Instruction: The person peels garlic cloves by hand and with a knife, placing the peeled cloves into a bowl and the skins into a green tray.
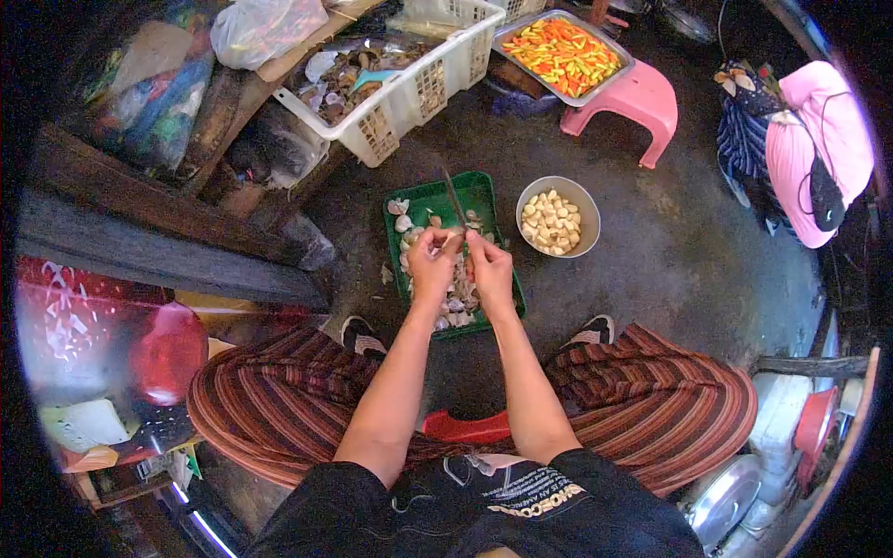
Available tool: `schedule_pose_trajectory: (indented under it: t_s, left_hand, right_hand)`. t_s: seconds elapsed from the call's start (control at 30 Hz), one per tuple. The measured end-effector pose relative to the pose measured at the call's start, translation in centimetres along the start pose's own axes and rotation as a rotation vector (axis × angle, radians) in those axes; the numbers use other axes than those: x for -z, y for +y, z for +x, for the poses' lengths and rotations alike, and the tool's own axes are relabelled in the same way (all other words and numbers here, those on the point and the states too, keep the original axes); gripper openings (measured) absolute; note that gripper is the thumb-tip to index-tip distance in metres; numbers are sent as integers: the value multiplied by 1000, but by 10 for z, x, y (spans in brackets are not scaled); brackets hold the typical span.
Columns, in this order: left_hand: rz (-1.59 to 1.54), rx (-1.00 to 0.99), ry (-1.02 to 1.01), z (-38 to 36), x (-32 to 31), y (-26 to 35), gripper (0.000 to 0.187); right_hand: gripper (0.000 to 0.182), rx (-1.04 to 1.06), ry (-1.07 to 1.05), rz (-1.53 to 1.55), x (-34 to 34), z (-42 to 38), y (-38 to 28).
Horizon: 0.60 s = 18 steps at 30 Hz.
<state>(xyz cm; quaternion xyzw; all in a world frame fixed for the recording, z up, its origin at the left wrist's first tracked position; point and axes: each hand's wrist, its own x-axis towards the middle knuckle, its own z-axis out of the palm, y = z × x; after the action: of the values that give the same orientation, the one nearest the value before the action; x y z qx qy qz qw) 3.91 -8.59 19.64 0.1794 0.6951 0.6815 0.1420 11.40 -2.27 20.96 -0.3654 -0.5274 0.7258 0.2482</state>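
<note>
My left hand [433,267] is closed over the green tray, its fingers pinching a small pale piece that looks like a garlic clove. Close beside it, my right hand [489,270] is closed around a knife [453,193], whose dark narrow blade points up and away from me. Below both hands lies the green tray [476,183], holding unpeeled garlic [402,222], loose cloves and papery skins. To the right of the tray, a metal bowl [593,216] on the floor holds peeled cloves [552,223].
A pink stool [651,104] bears a metal tray of red and yellow chillies [566,56]. A white crate [409,113] holds scraps at the upper left. Wooden beams [177,232] run along the left. A person in pink [823,139] is at the right. Metal pots [726,502] stand lower right.
</note>
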Motion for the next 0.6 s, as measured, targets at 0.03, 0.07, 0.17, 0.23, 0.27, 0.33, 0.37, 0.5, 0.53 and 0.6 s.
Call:
schedule_pose_trajectory:
  t_s: [0.03, 0.07, 0.17, 0.23, 0.27, 0.33, 0.37, 0.5, 0.53, 0.6]
  left_hand:
    - [-19, 2, -15, -1, -1, 2, 6]
    - [-18, 4, -15, -3, 0, 2, 6]
    - [51, -30, -60, 2, 2, -1, 8]
    - [-222, 253, -227, 9, 11, -2, 11]
    - [-265, 300, -260, 14, 16, -11, 17]
    - [-347, 326, -236, 11, 15, 3, 19]
    - [-427, 349, -212, 11, 14, 10, 20]
    - [61, 19, -251, 4, 6, 6, 30]
    - [450, -312, -224, 3, 5, 3, 34]
    - [838, -554, -236, -4, 0, 6, 41]
  right_hand:
    - [35, -70, -2, 44, 2, 0, -2]
    - [37, -142, -1, 89, 5, -1, -3]
    - [39, -210, 16, 140, 12, -1, -7]
    - [40, -266, -18, 161, 22, 5, -4]
    - [41, -319, -55, 185, 26, 8, -2]
    - [41, -346, -65, 201, 27, 9, -4]
    - [42, -371, -77, 219, 27, 10, -5]
    - [40, -377, -4, 180, 20, 6, -9]
    - [39, -315, 31, 140, 17, 4, -8]
    - [38, -248, 66, 100, 16, 4, -8]
